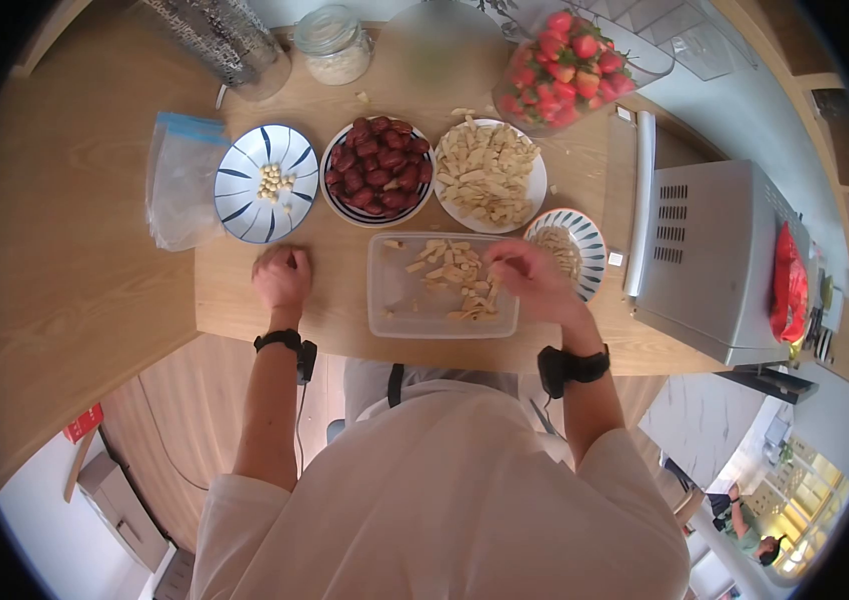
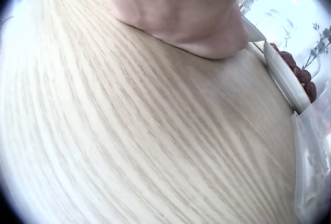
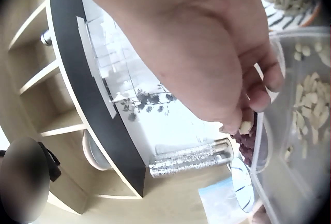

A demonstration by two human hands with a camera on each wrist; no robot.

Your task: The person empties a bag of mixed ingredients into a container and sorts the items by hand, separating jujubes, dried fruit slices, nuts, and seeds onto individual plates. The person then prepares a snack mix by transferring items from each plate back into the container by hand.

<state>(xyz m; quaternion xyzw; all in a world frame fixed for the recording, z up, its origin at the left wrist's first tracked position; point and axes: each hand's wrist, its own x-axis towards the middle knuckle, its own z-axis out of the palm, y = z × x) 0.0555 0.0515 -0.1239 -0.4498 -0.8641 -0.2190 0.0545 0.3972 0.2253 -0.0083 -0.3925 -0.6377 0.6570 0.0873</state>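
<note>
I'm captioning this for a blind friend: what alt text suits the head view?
A person's right hand is at the right end of a clear plastic box holding pale slices, while the left hand rests on the wooden table. Beyond stand dishes of pale kernels, dark red fruits and more slices, plus strawberries.

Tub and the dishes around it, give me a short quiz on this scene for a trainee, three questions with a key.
1. True or false: the left hand rests outside the tub.
2. In the head view, what sits next to the white plate, on its left? A: strawberries; B: dates; C: grey appliance.
3. What does the right hand pinch?

Key: 1. True. 2. B. 3. A small pale piece.
</note>
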